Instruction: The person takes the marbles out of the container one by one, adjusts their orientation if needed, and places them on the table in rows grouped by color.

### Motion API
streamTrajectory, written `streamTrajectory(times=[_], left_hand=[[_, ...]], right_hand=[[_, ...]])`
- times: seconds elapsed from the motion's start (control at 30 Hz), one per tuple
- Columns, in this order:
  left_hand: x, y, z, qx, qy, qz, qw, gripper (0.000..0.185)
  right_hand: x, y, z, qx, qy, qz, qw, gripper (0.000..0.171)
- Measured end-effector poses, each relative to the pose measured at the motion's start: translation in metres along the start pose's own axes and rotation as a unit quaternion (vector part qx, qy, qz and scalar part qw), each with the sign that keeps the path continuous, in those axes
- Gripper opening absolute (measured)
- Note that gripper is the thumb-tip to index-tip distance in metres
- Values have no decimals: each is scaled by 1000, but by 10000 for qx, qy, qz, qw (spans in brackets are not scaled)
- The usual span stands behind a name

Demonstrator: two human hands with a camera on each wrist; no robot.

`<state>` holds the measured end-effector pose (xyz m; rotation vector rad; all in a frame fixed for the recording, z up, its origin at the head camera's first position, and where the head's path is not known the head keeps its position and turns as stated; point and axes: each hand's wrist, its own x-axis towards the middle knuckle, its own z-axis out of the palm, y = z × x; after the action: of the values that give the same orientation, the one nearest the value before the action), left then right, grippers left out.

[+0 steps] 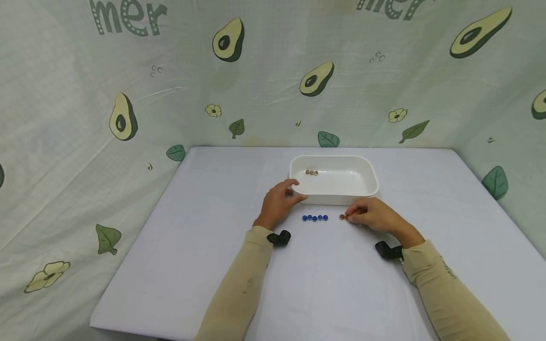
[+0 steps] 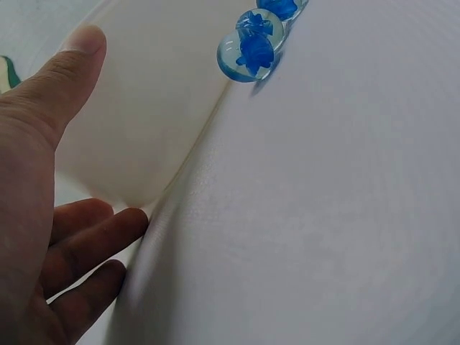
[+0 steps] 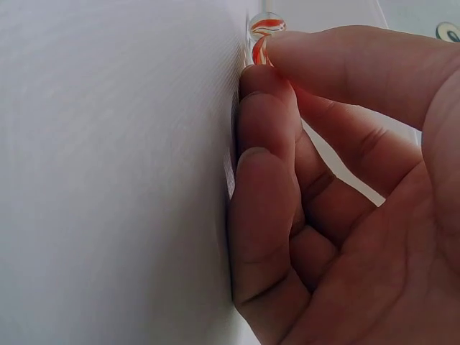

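Note:
My left hand [image 1: 278,203] holds the near left corner of a white rectangular tray [image 1: 332,199], thumb along its front wall and fingers round its side. My right hand [image 1: 375,215] pinches a clear glass marble with red-orange swirls [image 3: 259,52] between thumb and fingertips, low over the white table. Another red-orange marble [image 1: 342,217] sits right beside it to the left. Several blue marbles [image 1: 314,219] lie in a row on the table, in front of the tray. Inside the tray, 3 brownish marbles [image 1: 312,173] are lined up toward its left end.
A white cloth covers the table [image 1: 204,265]. Behind and at both sides hangs a pale green curtain [image 1: 264,94] printed with avocados and leaves. Each wrist wears a small black camera [image 1: 279,238].

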<state>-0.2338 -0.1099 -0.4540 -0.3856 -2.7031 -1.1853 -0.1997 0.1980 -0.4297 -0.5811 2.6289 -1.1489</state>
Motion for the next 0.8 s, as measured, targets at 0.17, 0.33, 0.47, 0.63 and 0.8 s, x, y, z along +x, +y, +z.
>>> streamTrajectory(times=[0.17,0.33,0.47,0.63,0.8], left_hand=[[0,0,0,-5,0,59,10000,51],[0,0,0,44,17,72,10000,53],[1,-1,-1,77,11,55,10000,53],[1,-1,-1,48,51,95,9999,53],[1,-1,0,40,46,79,10000,53]], right_hand=[[0,0,1,9,17,10,10000,11],[0,-1,2,22,73,-9,10000,11],[1,-1,2,-7,77,9,10000,11],[2,0,2,-4,115,-8,9999,11],[-1,1,0,2,157,25,9999,17]])
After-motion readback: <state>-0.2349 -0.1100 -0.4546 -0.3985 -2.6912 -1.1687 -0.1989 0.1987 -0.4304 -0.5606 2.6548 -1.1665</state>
